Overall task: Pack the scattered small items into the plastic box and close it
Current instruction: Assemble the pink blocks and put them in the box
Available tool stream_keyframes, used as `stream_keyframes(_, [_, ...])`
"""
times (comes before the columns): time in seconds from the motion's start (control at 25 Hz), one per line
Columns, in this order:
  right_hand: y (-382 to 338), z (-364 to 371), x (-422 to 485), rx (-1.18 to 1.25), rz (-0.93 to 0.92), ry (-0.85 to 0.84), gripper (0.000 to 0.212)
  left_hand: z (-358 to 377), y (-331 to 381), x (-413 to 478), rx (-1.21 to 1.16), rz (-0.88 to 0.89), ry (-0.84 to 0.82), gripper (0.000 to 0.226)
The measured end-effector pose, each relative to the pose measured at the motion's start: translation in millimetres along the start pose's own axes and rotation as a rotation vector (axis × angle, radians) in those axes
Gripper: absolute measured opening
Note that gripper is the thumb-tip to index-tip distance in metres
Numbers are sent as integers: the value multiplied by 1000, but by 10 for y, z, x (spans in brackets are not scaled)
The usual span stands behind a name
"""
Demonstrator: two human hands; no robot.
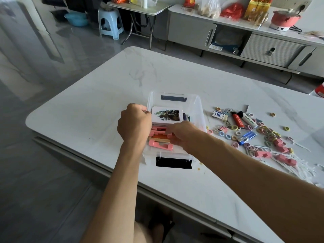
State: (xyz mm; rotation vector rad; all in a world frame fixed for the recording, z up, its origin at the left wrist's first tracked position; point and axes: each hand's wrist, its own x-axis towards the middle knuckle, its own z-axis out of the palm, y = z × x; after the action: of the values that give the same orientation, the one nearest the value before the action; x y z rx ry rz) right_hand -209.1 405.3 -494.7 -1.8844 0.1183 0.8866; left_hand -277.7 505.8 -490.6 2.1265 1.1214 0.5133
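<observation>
Left hand (134, 123) fingers curled on plastic box (199, 111) rim, right hand (181, 135) fingers gripping pink blocks (160, 146)

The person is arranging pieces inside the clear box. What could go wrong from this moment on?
1. The card stack and pink blocks already cover much of the plastic box floor; the lighters and many hair ties still outside may pile too high to close it.
2. The floss picks lie tangled around loose blocks on the table; lifting one may scatter others.
3. The right hand, holding pink blocks beside the cards, might knock them askew.
</observation>
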Motion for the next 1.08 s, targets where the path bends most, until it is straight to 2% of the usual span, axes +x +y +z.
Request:
stream_keyframes(0.28, [72, -36, 105, -9, -37, 32, 8, -20, 17, -16, -8, -7, -3, 12])
stream_keyframes(0.4, [81, -38, 106, -20, -88, 19, 14, -29, 27, -21, -17, -21, -4, 15])
stream_keyframes(0.44, [88, -41, 85, -155, -108, 63, 10, -28, 23, -21, -19, -23, -2, 14])
stream_keyframes(0.48, [81, -57, 51, -390, -177, 119, 7, -28, 19, -15, -20, -25, 0, 13])
stream_keyframes(0.56, [48, -102, 39, -951, -495, 209, 21, -30, 13, -6, -7, -18, 1, 12])
stream_keyframes(0.64, [-40, -162, 35, -1209, -736, 225, 34, -32, 11, -4, 2, -6, 0, 15])
stream_keyframes(0.84, [-45, -137, 97, -1376, -747, 205, 23, -29, 15, -1, 27, 23, 6, 14])
stream_keyframes(0.96, [10, -90, 102, -1447, -791, 217, 37, -39, 18, 9, 35, 48, -1, 15])
stream_keyframes(1.08, [57, -88, 137, -1391, -803, 236, 36, -63, -22, 27, 10, 65, -26, 16])
